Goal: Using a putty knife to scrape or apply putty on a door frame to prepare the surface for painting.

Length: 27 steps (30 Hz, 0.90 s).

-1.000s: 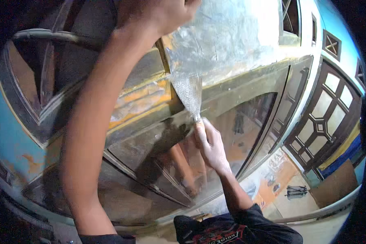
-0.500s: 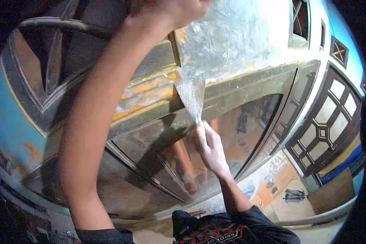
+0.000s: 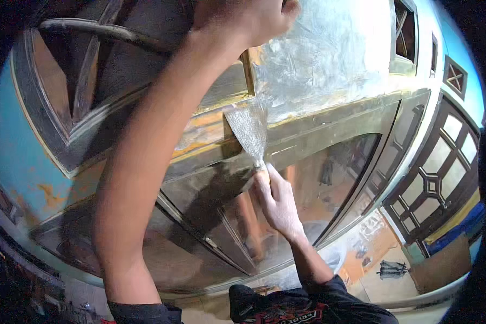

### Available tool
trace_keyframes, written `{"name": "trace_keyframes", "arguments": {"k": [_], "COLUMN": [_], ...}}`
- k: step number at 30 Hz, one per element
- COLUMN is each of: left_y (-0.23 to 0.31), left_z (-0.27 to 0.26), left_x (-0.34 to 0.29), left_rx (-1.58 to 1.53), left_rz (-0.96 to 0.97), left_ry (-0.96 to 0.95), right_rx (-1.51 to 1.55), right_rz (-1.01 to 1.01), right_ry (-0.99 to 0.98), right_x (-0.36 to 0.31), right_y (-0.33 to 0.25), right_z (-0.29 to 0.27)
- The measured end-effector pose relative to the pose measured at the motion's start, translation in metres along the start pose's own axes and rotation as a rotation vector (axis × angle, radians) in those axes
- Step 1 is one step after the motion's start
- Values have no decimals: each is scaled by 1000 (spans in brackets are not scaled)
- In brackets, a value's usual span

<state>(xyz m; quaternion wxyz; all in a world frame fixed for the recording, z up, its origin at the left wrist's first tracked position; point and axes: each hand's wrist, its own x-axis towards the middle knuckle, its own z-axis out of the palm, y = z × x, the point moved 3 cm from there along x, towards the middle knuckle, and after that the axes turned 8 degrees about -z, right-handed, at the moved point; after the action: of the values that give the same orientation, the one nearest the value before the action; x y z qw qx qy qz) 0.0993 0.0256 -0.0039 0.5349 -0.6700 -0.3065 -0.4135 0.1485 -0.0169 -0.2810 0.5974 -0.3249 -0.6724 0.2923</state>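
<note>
My right hand (image 3: 281,208) is closed round the handle of a putty knife (image 3: 248,132). Its wide, whitish-smeared blade points up and lies against or just over the strip of wall above the wooden frame (image 3: 329,121), beside the edge of the grey plastered patch (image 3: 313,59). Pale powder coats this hand. Raised high, my left hand (image 3: 254,24) is cut by the top edge, its fingers curled near a dark wooden frame corner. What it grips, if anything, is hidden. Orange and yellow worn patches (image 3: 200,132) show on the wall between my left forearm and the blade.
Dark glass panes (image 3: 318,173) sit below the strip. At the left is a window with an opened wooden frame (image 3: 92,70). A panelled door (image 3: 432,173) stands at the right, with a brown board (image 3: 443,267) and a dark object (image 3: 391,270) on the floor.
The putty knife has moved left and slightly down along the wall, off the plaster edge toward the orange strip. The whole view has shifted a little; my left hand stays raised.
</note>
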Motion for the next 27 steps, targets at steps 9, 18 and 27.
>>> {"name": "trace_keyframes", "arguments": {"k": [9,18,27], "left_y": [0,-2,5], "left_z": [2,6,-6], "left_x": [0,-2,1], "left_rx": [3,10,53], "left_rz": [9,-7,-45], "left_ry": [40,10,-99], "right_rx": [35,23,94], "right_rz": [36,-8,32], "right_ry": [-33,-26,-7], "right_x": [-8,-13,-20], "right_y": [10,2,12], "right_z": [7,11,18]}}
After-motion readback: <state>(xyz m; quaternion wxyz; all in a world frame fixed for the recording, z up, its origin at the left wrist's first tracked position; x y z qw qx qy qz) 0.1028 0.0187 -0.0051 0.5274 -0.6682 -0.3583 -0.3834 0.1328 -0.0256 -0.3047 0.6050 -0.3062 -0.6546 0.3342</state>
